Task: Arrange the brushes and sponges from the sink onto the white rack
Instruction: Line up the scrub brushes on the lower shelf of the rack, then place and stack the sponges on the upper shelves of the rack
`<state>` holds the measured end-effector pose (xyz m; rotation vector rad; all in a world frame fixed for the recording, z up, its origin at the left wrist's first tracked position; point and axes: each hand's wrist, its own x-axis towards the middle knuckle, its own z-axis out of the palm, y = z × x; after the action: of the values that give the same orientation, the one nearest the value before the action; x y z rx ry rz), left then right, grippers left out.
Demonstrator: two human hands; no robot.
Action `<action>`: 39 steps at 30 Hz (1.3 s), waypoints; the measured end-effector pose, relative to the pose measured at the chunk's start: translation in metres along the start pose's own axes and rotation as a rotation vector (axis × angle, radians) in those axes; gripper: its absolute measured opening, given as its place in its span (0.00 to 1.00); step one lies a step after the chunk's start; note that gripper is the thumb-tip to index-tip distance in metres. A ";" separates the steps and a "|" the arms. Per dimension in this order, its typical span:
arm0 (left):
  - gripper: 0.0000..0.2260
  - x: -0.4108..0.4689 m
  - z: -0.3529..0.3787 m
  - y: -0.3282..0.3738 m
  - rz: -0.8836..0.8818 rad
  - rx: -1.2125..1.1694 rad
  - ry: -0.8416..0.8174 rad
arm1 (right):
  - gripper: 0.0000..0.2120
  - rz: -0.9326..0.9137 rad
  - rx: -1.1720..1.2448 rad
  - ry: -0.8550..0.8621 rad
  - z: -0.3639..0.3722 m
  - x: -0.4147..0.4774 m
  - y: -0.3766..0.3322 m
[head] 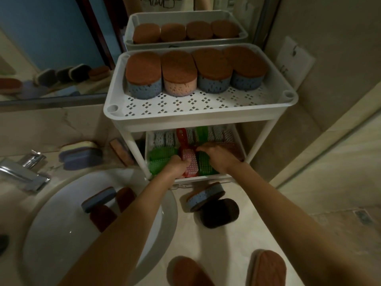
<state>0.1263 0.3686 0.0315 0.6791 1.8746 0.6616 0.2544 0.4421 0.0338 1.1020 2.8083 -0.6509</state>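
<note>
**Two hands settling brushes on the lower shelf of a white rack**

The left grip (177,165) is curled round the near end of a red brush (183,141), a long, glossy plastic one with pale bristles. The brush lies on the lower shelf of the white rack (185,118). Just right of it, the right grip (216,155) rests on a green brush (206,164); I cannot tell whether its fingers clasp or only press.

More bristly green and white brushes lie packed side by side around them. On the perforated top shelf stand four oval sponges (179,73), with rough brown scouring tops and porous blue or pink bodies.

At near left, the smooth white sink (51,223) holds a blue sponge (99,198) and dark red ones, so work seems to remain. Another blue-sided sponge (204,196) lies on the pale table (189,240).

The likely trouble is crowding. Pushing the red brush in could snag its bristles on its neighbours, make it ride up over them, or nudge one off the shelf's open edge.
</note>
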 end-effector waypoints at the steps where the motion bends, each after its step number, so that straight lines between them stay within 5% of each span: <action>1: 0.17 0.001 -0.001 0.000 0.003 0.008 -0.005 | 0.26 0.002 0.037 0.003 -0.001 0.001 -0.002; 9: 0.11 0.002 -0.003 0.001 0.053 0.047 -0.036 | 0.22 0.119 0.406 0.128 0.003 -0.004 -0.001; 13: 0.16 0.001 -0.003 0.001 0.102 0.216 0.080 | 0.22 0.121 0.502 0.153 0.004 -0.005 -0.004; 17: 0.18 -0.004 0.000 0.004 0.207 0.455 0.212 | 0.22 0.122 0.523 0.183 0.005 -0.006 -0.005; 31: 0.20 -0.010 0.002 -0.006 0.283 0.477 0.276 | 0.25 0.156 0.502 0.232 0.006 -0.012 -0.011; 39: 0.10 -0.057 -0.001 -0.023 0.529 0.391 0.470 | 0.15 0.124 0.373 0.673 0.034 -0.069 -0.037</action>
<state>0.1419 0.3122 0.0506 1.4002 2.3052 0.8467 0.2778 0.3598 0.0303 1.8469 3.1793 -0.9721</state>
